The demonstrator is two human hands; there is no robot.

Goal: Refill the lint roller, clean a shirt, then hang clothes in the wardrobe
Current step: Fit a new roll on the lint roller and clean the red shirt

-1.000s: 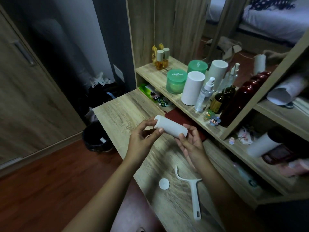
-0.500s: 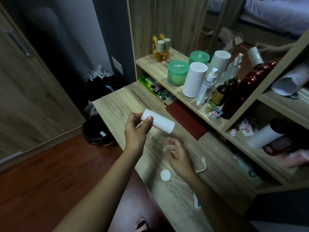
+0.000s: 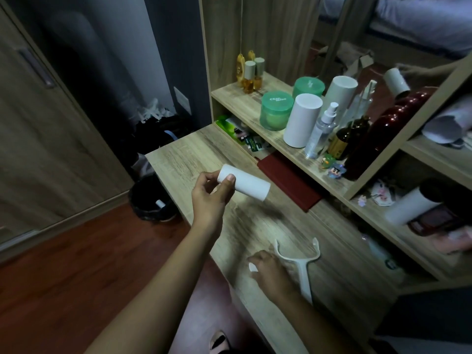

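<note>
Head view: left hand pinches the refill roll aloft, ready for fitting; right hand grips the cap beside the handle.

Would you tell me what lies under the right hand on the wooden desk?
A sliver of a small white piece shows under the right hand; the hand covers the rest. The white plastic roller handle lies beside it.

the right hand covers a small white piece on the desk; only a sliver shows, and whether the hand pinches it is unclear. the lower end of the roller handle is hidden behind that wrist. the left hand covers the near end of the roll. a foot is cut by the bottom edge.
</note>
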